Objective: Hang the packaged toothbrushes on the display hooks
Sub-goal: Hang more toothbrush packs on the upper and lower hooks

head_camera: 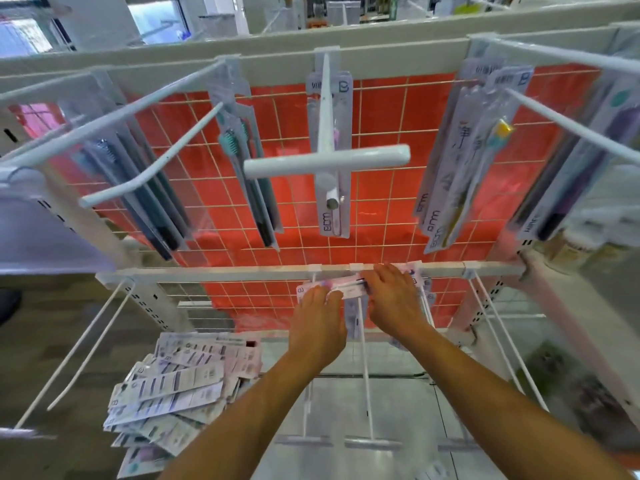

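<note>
Both my hands hold one pink packaged toothbrush [346,288] flat and crosswise against the lower rail [214,271] of the display. My left hand [317,327] grips its left end. My right hand [394,299] covers its right end, just above a white lower hook [364,362] that points toward me. A loose pile of packaged toothbrushes [180,386] lies on the floor at lower left. On the upper row, packs hang on the centre hook [327,157] and on hooks to either side.
A red wire grid panel [381,220] backs the display. Bare white hooks [79,355] jut out at lower left and at lower right [498,337]. Long upper hooks reach toward my head. A shelf upright [568,327] stands at right.
</note>
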A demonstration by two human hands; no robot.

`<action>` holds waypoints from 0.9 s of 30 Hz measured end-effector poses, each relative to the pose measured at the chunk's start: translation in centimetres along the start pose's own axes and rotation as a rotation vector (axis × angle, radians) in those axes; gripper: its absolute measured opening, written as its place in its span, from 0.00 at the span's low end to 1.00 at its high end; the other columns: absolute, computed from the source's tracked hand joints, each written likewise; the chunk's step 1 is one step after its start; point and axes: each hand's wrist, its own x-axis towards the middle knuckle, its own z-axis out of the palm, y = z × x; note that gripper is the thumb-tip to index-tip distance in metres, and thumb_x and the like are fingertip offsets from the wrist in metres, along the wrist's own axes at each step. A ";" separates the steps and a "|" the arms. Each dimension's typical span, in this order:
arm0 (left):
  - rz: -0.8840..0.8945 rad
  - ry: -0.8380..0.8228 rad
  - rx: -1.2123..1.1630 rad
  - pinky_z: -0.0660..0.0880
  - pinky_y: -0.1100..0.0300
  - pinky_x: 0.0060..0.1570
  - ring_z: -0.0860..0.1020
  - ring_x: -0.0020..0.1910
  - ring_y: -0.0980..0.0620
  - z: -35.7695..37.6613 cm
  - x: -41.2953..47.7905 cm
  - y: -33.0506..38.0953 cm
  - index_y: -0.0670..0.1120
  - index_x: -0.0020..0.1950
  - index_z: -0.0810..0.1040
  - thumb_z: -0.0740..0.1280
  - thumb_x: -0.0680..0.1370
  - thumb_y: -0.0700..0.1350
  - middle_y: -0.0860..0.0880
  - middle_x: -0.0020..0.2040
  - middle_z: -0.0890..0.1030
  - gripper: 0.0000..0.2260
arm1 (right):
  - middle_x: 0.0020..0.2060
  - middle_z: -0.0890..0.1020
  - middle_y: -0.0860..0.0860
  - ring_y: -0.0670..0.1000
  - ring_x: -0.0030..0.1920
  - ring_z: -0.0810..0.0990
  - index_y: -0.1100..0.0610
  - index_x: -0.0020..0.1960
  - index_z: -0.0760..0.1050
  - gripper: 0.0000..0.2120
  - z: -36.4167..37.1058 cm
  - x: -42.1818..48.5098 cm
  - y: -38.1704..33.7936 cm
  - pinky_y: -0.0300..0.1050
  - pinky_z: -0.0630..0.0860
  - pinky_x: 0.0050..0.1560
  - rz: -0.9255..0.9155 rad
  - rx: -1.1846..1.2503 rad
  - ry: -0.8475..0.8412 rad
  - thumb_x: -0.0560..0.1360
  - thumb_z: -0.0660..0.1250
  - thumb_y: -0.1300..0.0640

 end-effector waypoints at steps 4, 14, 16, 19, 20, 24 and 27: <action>0.003 0.012 -0.014 0.67 0.54 0.68 0.68 0.69 0.47 0.4 -0.9 -0.4 0.47 0.74 0.66 0.64 0.80 0.48 0.47 0.72 0.69 0.23 | 0.49 0.82 0.54 0.59 0.54 0.78 0.54 0.55 0.79 0.19 0.1 -0.8 -0.3 0.57 0.72 0.58 0.003 -0.023 0.060 0.66 0.75 0.63; -0.066 0.100 -0.096 0.72 0.55 0.60 0.72 0.63 0.47 -0.3 -3.7 -2.5 0.47 0.66 0.73 0.68 0.78 0.47 0.47 0.65 0.75 0.18 | 0.55 0.75 0.55 0.55 0.53 0.75 0.55 0.61 0.74 0.21 -3.6 -2.1 -3.4 0.49 0.75 0.56 -0.004 0.036 -0.036 0.70 0.73 0.54; -0.082 0.116 -0.095 0.73 0.54 0.58 0.74 0.61 0.45 -1.0 -4.2 -3.3 0.47 0.65 0.74 0.68 0.77 0.46 0.46 0.63 0.76 0.17 | 0.54 0.73 0.56 0.56 0.51 0.75 0.57 0.60 0.73 0.21 -4.3 -1.8 -4.9 0.50 0.76 0.52 -0.029 0.049 -0.031 0.70 0.73 0.54; -0.093 0.128 -0.093 0.73 0.53 0.57 0.74 0.59 0.44 -2.1 -5.2 -5.3 0.45 0.65 0.74 0.66 0.78 0.45 0.45 0.60 0.77 0.16 | 0.56 0.73 0.57 0.58 0.53 0.75 0.58 0.62 0.70 0.26 -4.6 -1.0 -7.7 0.51 0.76 0.51 -0.048 0.097 -0.054 0.67 0.74 0.55; -0.107 0.128 -0.100 0.72 0.54 0.58 0.74 0.59 0.45 -2.5 -5.7 -6.2 0.45 0.66 0.73 0.65 0.78 0.45 0.46 0.61 0.77 0.17 | 0.57 0.74 0.58 0.59 0.54 0.75 0.58 0.63 0.70 0.27 -4.5 -0.8 -8.9 0.52 0.76 0.51 -0.062 0.108 -0.070 0.67 0.74 0.56; -0.208 0.119 -0.093 0.69 0.57 0.55 0.72 0.60 0.46 -3.7 -7.6 -10.4 0.47 0.65 0.72 0.63 0.79 0.46 0.47 0.60 0.75 0.15 | 0.55 0.78 0.57 0.59 0.53 0.76 0.57 0.60 0.72 0.20 -3.5 -0.1 -14.5 0.52 0.75 0.49 -0.141 0.125 -0.095 0.70 0.70 0.55; -0.287 0.054 -0.034 0.70 0.53 0.57 0.70 0.63 0.46 -4.5 -8.9 -13.8 0.47 0.64 0.71 0.62 0.79 0.47 0.48 0.62 0.73 0.14 | 0.54 0.77 0.57 0.59 0.52 0.76 0.58 0.58 0.72 0.15 -2.4 0.0 -19.1 0.50 0.74 0.48 -0.161 0.153 -0.136 0.73 0.67 0.55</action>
